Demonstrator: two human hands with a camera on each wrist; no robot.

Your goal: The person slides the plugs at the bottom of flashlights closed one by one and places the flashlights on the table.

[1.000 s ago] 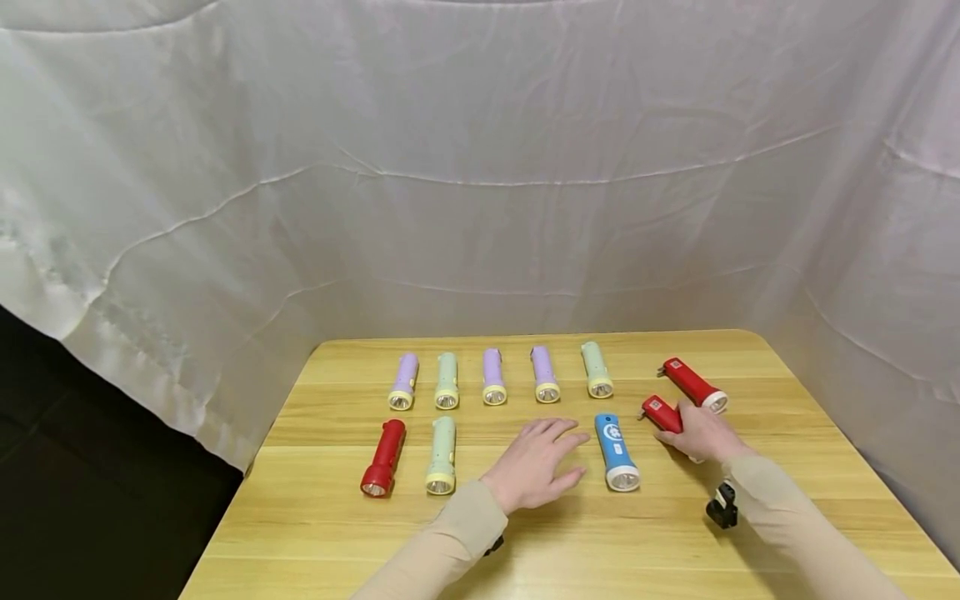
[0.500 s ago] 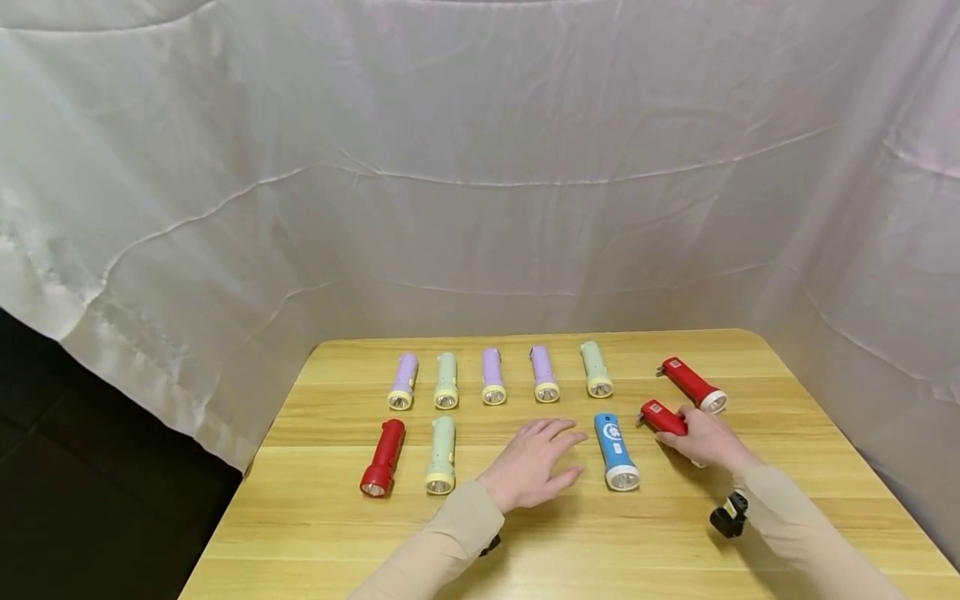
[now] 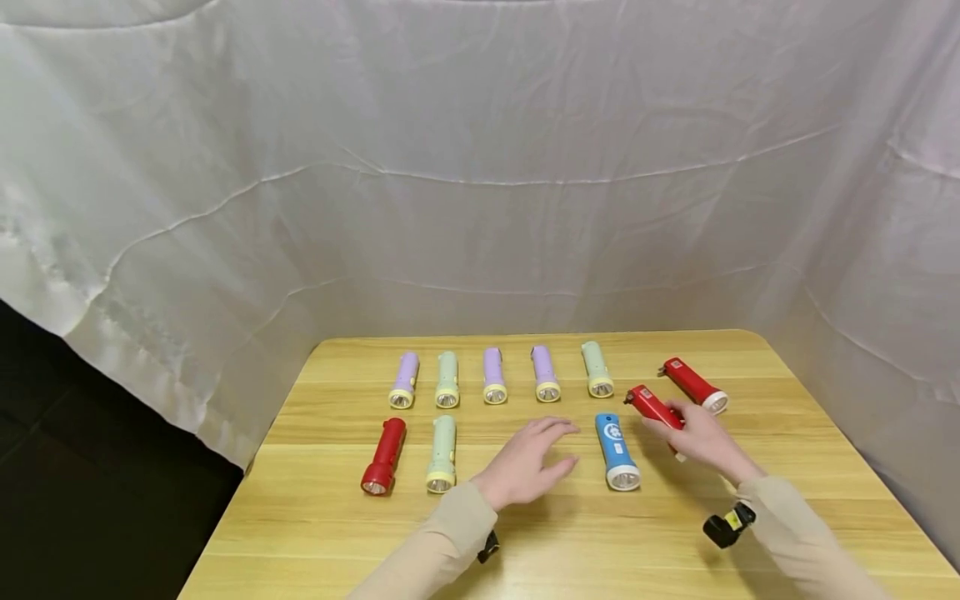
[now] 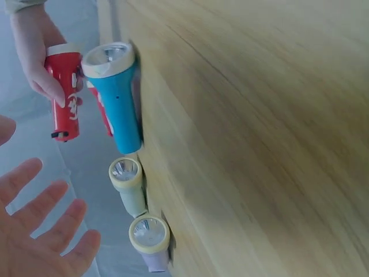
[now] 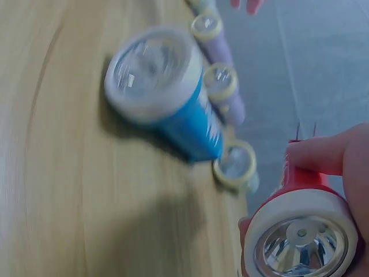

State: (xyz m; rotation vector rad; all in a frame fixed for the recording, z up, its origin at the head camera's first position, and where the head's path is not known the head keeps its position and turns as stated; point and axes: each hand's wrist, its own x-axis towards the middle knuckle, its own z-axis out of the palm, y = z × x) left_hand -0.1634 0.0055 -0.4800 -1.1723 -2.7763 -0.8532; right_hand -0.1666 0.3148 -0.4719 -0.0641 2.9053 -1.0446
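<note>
My right hand [image 3: 699, 435] grips a red flashlight [image 3: 654, 407] by its body, thumb along one side. In the right wrist view its white-rimmed lens [image 5: 302, 236] faces the camera, and two thin metal prongs stick out at the far end. The left wrist view shows this red flashlight [image 4: 64, 95] raised off the table. Just left of it lies a blue flashlight [image 3: 617, 450] with a white head. My left hand [image 3: 525, 467] hovers over the table left of the blue flashlight, fingers spread, holding nothing.
Along the back lie purple flashlights [image 3: 492, 375] and pale green flashlights [image 3: 596, 368], with another red flashlight [image 3: 693, 385] at the right. Front left are a red flashlight [image 3: 384, 456] and a green flashlight [image 3: 441, 454]. Grey cloth [image 3: 525, 208] encloses the wooden table [image 3: 315, 533].
My right hand has lifted the red flashlight off the table and shifted it slightly left toward the blue one. The left hand has moved a little to the left.
</note>
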